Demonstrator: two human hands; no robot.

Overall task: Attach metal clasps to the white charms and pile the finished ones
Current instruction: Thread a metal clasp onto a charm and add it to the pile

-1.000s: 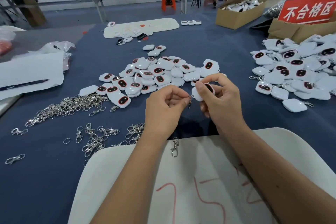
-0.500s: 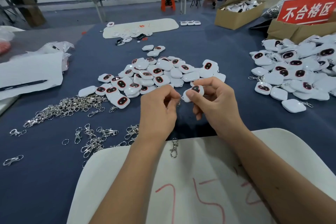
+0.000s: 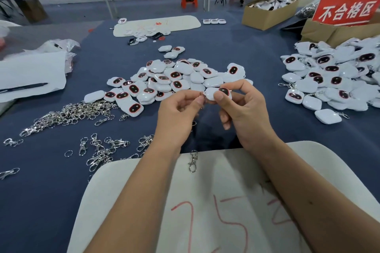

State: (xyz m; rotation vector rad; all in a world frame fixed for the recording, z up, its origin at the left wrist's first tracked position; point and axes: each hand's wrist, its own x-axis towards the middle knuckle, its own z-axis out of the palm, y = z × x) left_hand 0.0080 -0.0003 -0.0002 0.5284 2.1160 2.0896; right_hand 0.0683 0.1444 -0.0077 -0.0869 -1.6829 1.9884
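My right hand (image 3: 244, 109) pinches a white charm (image 3: 218, 93) with a dark red-rimmed oval, held above the blue cloth. My left hand (image 3: 176, 115) pinches a small metal clasp ring (image 3: 202, 94) right at the charm's left edge; most of the clasp is hidden by my fingers. A heap of charms without clasps (image 3: 172, 80) lies just beyond my hands. To the right, a pile of charms with clasps (image 3: 333, 80) spreads out. Loose metal clasps (image 3: 67, 113) lie scattered at the left. One clasp (image 3: 192, 161) rests on the white foam sheet (image 3: 226, 201) below my wrists.
Cardboard boxes (image 3: 269, 12) and a red sign (image 3: 347, 9) stand at the back right. White paper with a black pen (image 3: 22, 87) lies at the left edge, a plastic bag (image 3: 59, 44) behind it. Another white sheet (image 3: 158, 24) lies at the far side.
Both hands have shifted slightly left and away from me. The right hand turned the charm so its dark oval faces up, and the clasp ring now meets the charm's left edge.
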